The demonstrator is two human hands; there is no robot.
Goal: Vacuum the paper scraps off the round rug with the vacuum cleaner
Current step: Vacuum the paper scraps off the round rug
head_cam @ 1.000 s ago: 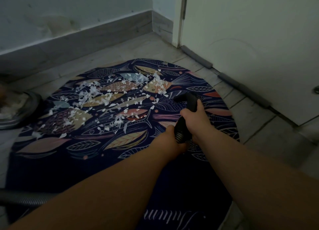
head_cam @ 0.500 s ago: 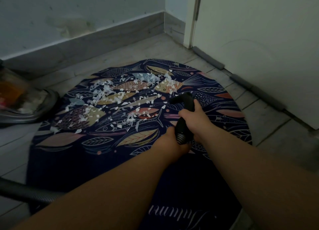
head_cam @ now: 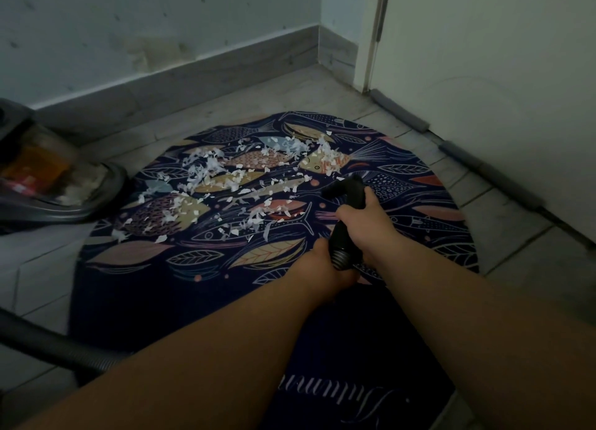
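Leftward swings the view since a moment ago, so the vacuum [head_cam: 64, 184] now shows far more of its clear bin at the left, while hands and handle sit at much the same spot over the rug [head_cam: 135, 300] as before. Right hand [head_cam: 361, 217] has its fingers clenched round the black handle [head_cam: 346, 188], high up by the bend. Left hand [head_cam: 317, 265] sits lower, against the ribbed cuff, and its fingers are tucked out of sight beneath, so whether they wrap the cuff I cannot tell. Handle's open mouth points left and away, toward the scraps [head_cam: 225, 175], and stops just short of the nearest ones. Those white scraps lie thick across the rug's far and middle part, over the fish pattern, and the near dark half looks bare of them. Hose [head_cam: 54, 349] trails off across the floor [head_cam: 42, 262] at lower left. By my reading this is the very start of the sweep: mouth lined up, nearly nothing picked up yet. Next move calls for pushing the mouth forward and low into the nearest cluster, then working leftward in passes toward the vacuum side. Worth watching: light scraps may scatter onto the floor if the mouth shoves them, and the thin rug could lift into the suction, so a hand may need to pin it.
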